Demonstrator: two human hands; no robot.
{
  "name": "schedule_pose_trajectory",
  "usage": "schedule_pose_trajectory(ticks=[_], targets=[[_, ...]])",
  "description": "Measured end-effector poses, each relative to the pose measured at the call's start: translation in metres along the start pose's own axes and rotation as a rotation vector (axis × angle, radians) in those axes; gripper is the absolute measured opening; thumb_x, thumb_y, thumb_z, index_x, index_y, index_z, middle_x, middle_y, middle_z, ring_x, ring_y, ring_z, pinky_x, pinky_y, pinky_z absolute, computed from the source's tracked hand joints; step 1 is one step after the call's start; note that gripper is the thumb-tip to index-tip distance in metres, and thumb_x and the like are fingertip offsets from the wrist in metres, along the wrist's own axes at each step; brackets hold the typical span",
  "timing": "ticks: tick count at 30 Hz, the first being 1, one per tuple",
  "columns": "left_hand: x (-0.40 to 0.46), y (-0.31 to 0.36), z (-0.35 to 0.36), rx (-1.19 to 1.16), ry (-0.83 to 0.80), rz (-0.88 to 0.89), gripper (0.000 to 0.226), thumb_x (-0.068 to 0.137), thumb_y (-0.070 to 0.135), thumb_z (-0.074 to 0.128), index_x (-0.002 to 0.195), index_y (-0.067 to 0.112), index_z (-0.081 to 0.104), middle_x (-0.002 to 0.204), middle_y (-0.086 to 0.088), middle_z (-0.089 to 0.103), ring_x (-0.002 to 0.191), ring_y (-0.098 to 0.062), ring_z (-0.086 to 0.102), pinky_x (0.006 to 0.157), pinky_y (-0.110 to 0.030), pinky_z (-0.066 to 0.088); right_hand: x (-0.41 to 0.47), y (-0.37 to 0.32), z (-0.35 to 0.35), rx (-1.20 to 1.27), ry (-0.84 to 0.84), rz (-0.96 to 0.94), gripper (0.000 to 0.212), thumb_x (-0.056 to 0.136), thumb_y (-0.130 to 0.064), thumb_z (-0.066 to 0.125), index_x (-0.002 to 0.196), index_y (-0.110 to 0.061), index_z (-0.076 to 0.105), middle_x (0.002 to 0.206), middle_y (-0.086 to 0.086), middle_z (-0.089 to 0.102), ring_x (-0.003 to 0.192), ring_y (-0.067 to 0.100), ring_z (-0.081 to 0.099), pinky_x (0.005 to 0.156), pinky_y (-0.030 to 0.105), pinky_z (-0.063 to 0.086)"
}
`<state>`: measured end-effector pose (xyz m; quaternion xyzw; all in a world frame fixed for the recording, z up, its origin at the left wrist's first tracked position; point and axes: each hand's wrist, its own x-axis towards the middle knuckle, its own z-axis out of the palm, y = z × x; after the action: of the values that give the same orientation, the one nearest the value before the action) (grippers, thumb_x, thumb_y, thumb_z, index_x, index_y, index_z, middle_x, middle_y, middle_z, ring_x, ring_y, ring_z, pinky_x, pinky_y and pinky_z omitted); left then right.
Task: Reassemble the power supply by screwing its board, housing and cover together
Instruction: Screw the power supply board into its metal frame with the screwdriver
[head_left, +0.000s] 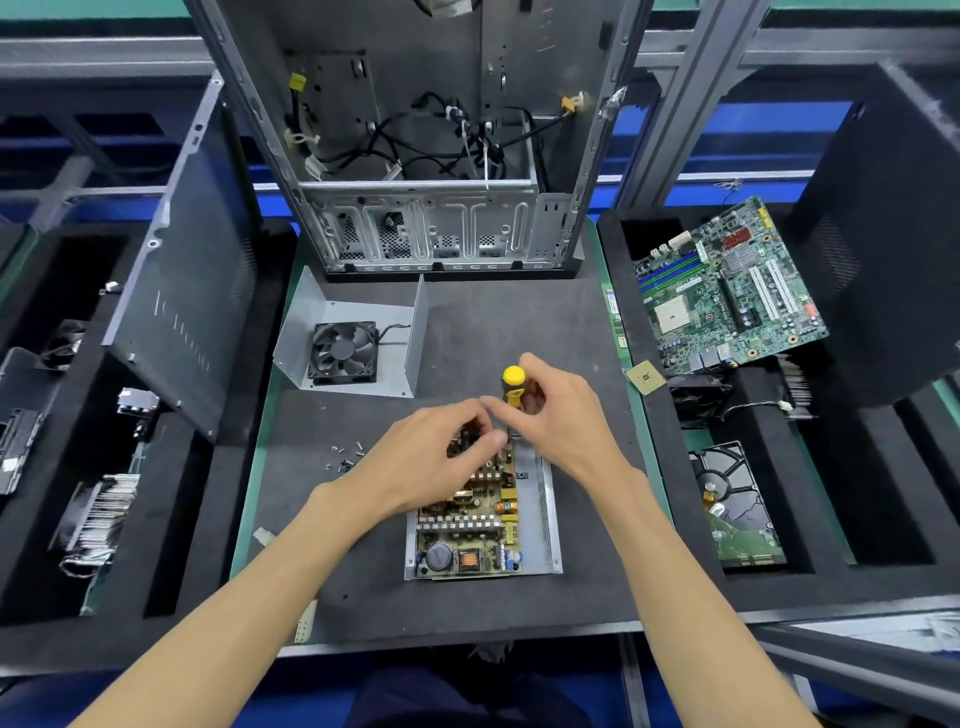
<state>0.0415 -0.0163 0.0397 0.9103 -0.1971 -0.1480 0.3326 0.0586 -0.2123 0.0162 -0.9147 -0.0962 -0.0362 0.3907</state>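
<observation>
- On the dark mat (467, 322), near the front edge, the board (470, 525) sits inside its metal housing (545, 514).
- It looks like the step in hand is screwing the board down into the housing, at the far end.
- Right hand (558, 410): its fingers are curled round the handle of a screwdriver (513, 384) with a yellow top, held upright.
- Left hand (441, 452): its fingers are pressed together in a pinch down by the screwdriver's tip. I cannot tell if a screw is between them.
- More screws (345, 457) lie loose on the mat, just left of the hands.
- The cover (363, 317), with its fan (342, 353), waits apart, further back.
- Next, I think the tip must sit straight in the screw and turn, with the left hand steadying it.
</observation>
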Motion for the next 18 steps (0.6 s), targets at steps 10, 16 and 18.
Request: schedule_pose_trajectory(ticks=[10, 16, 18], targets=[[0.034, 0.046, -0.026, 0.084, 0.258, 0.106, 0.03, 0.088, 0.052, 0.064, 0.09, 0.024, 0.053, 0.08, 0.011, 0.054, 0.073, -0.006, 0.052, 0.069, -0.037, 0.051, 0.005, 0.001, 0.0, -0.025, -0.008, 0.031, 0.029, 0.072, -0.053, 0.051, 0.081, -0.026, 0.05, 0.059, -0.01, 0.051, 0.057, 0.013, 0.046, 0.05, 0.032, 0.033], [0.038, 0.052, -0.045, 0.133, -0.027, 0.281, 0.024, 0.095, 0.017, 0.062, 0.118, 0.02, 0.07, 0.105, 0.003, 0.064, 0.098, -0.017, 0.061, 0.09, -0.04, 0.05, -0.001, 0.011, -0.01, 0.127, -0.048, -0.007, 0.023, 0.078, -0.047, 0.064, 0.1, -0.039, 0.062, 0.082, -0.015, 0.065, 0.072, 0.009, 0.059, 0.063, 0.03, 0.048], [0.037, 0.057, -0.045, 0.166, -0.04, 0.286, 0.025, 0.094, 0.023, 0.063, 0.119, 0.022, 0.068, 0.106, 0.005, 0.063, 0.099, -0.014, 0.06, 0.089, -0.039, 0.05, -0.002, 0.011, -0.01, 0.143, -0.06, -0.006, 0.014, 0.076, -0.042, 0.063, 0.09, -0.044, 0.062, 0.08, -0.013, 0.065, 0.069, 0.009, 0.055, 0.063, 0.033, 0.048]])
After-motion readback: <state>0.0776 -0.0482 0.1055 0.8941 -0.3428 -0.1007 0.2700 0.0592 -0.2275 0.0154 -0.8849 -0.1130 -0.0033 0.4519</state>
